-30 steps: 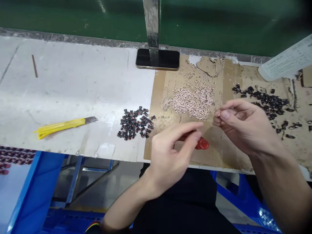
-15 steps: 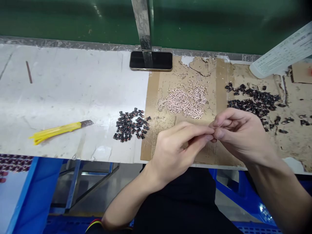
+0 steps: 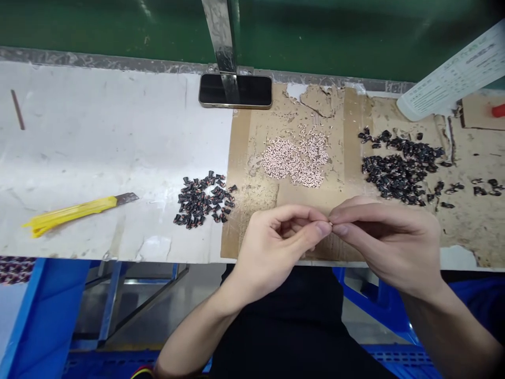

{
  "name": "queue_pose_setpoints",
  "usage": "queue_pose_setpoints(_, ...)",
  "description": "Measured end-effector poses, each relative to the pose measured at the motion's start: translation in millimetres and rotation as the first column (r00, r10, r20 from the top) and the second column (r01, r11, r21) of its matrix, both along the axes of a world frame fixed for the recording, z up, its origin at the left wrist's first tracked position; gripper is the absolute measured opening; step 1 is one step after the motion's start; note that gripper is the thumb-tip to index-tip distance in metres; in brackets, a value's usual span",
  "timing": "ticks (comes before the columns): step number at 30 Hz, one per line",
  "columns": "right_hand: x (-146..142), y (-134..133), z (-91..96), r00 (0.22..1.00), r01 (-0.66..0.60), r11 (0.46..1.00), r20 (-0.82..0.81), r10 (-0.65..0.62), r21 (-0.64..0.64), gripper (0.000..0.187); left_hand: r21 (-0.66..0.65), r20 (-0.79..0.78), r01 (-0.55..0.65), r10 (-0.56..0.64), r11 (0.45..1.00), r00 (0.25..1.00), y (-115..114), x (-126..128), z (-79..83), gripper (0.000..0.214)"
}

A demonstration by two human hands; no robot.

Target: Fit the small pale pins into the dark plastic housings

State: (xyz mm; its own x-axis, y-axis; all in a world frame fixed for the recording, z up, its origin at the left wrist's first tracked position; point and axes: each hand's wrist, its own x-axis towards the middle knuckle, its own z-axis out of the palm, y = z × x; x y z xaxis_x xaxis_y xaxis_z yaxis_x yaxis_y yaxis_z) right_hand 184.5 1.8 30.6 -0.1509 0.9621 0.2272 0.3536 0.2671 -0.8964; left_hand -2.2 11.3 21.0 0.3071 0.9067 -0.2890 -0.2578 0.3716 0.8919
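Observation:
My left hand (image 3: 276, 247) and my right hand (image 3: 382, 245) meet above the lower edge of a torn cardboard sheet (image 3: 252, 158). Their fingertips pinch a tiny part (image 3: 330, 223), too small to make out clearly. Just beyond my hands lies a heap of small pale pink pieces (image 3: 295, 158). A larger heap of dark pieces with coppery ends (image 3: 400, 171) lies beyond my right hand. A smaller dark heap (image 3: 201, 200) lies left of my left hand. The red disc seen earlier is hidden.
A yellow utility knife (image 3: 74, 213) lies on the white bench top (image 3: 98, 131). A phone (image 3: 235, 90) leans against a metal upright (image 3: 219, 37) at the back. A printed white sheet (image 3: 450, 73) sits back right, and blue furniture (image 3: 51, 300) stands below the bench.
My hands have come together until their fingertips meet on the tiny part. The bench contents have shifted left in view, and my hands now cover the red disc.

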Motion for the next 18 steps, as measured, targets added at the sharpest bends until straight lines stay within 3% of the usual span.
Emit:
queue_pose_setpoints(5, 5, -13, -3.1, 0.971, -0.070, 0.973, 0.238, 0.017, 0.219, 0.037, -0.136, 0.073, 0.118, -0.108, 0.984, 0.991, -2, -5, -0.1, 0.026)
queue_pose_setpoints(8, 6, -22, -8.4, 0.959, -0.071, 0.978, 0.283, 0.012, 0.198, 0.034, -0.182, 0.082, 0.121, -0.107, 0.976, 0.991, -9, -4, -4.8, 0.017)
queue_pose_setpoints(10, 8, -27, -13.3, 0.969, -0.037, 0.989, 0.246, 0.001, 0.142, 0.031, -0.174, 0.076, 0.049, -0.036, 0.984, 0.996, -13, -4, -9.1, 0.011)
queue_pose_setpoints(12, 9, -30, -18.5, 0.963, 0.007, 0.994, 0.266, -0.036, 0.111, 0.029, -0.139, 0.067, -0.064, 0.073, 0.988, 0.995, -16, -6, -13.3, 0.019)
queue_pose_setpoints(15, 11, -33, -25.0, 0.903, 0.012, 0.990, 0.423, -0.070, 0.140, 0.028, -0.073, 0.014, -0.222, 0.224, 0.972, 0.975, -19, -12, -18.0, 0.014)
queue_pose_setpoints(18, 11, -34, -28.3, 0.848, -0.030, 0.979, 0.524, -0.081, 0.200, 0.032, -0.014, -0.071, -0.307, 0.305, 0.952, 0.950, -20, -17, -19.9, 0.011)
